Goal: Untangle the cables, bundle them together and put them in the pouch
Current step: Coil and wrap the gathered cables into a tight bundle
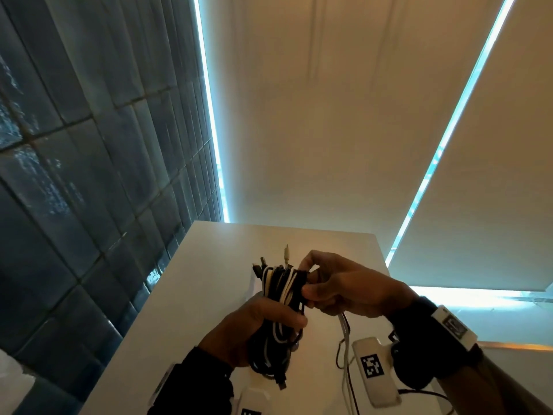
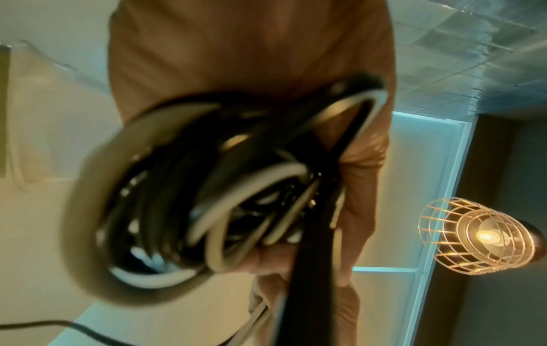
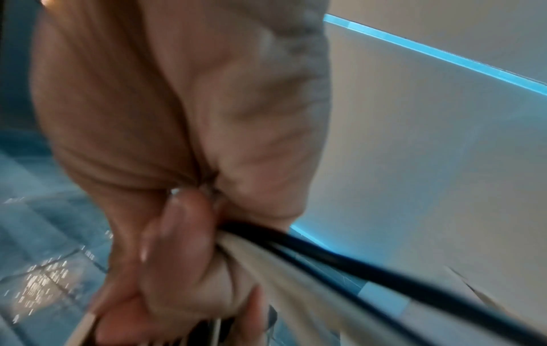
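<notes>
A bundle of black and white cables (image 1: 279,298) is held upright above the white table (image 1: 209,265). My left hand (image 1: 254,327) grips its lower half, fingers curled round the coils (image 2: 189,187). My right hand (image 1: 332,283) pinches the wrapped upper part of the bundle from the right, and a black and a white strand (image 3: 340,269) run out of its curled fingers. Plug ends (image 1: 286,256) stick up from the top of the bundle. Loose black and white strands (image 1: 345,339) hang below the right hand. No pouch is in view.
A dark tiled wall (image 1: 89,175) stands along the table's left edge. Pale roller blinds (image 1: 329,115) hang behind the table. A caged pendant lamp (image 2: 482,236) shows in the left wrist view. White tagged camera mounts (image 1: 374,369) sit on both wrists.
</notes>
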The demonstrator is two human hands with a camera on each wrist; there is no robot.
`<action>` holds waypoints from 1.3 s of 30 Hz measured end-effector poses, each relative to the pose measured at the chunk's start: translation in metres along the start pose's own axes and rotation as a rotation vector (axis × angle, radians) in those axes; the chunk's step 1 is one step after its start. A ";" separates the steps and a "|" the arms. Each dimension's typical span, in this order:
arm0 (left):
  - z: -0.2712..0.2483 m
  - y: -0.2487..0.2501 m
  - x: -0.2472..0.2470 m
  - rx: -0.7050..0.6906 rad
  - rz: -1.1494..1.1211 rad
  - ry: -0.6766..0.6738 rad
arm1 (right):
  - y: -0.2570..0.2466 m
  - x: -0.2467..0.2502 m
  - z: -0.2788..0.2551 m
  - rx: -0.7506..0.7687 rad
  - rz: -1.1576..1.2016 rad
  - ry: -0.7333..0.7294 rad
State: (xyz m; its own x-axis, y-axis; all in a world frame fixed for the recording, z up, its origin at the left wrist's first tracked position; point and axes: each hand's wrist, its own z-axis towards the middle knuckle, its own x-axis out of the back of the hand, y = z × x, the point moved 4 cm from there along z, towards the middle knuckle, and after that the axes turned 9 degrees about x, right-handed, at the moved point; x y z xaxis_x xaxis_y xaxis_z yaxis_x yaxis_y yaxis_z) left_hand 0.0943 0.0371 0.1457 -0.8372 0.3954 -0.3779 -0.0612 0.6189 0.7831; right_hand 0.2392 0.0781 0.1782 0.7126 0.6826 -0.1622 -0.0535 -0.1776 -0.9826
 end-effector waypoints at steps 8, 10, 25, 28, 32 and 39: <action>0.005 -0.007 -0.007 -0.014 -0.179 -0.028 | -0.002 0.000 0.003 0.018 -0.304 0.112; 0.000 -0.003 -0.008 -0.055 -0.129 -0.065 | -0.003 0.005 0.000 -0.040 -0.344 0.003; 0.000 -0.006 0.015 -0.091 -0.279 -0.009 | -0.010 0.043 -0.027 0.144 -0.383 0.562; 0.004 -0.007 0.005 -0.069 -0.329 0.030 | -0.029 0.013 -0.025 0.333 -0.664 0.796; 0.008 -0.002 -0.009 -0.136 -0.471 0.013 | -0.040 -0.037 -0.022 0.551 -0.816 0.772; 0.009 0.000 0.001 -0.301 -0.540 -0.069 | -0.028 -0.072 -0.012 0.619 -1.031 0.479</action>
State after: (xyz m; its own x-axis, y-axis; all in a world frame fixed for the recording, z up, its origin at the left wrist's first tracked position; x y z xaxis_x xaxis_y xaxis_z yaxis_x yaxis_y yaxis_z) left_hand 0.0979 0.0439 0.1411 -0.6088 0.1291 -0.7828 -0.6255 0.5288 0.5737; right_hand 0.1974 0.0252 0.2183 0.7900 -0.0357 0.6120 0.4456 0.7191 -0.5332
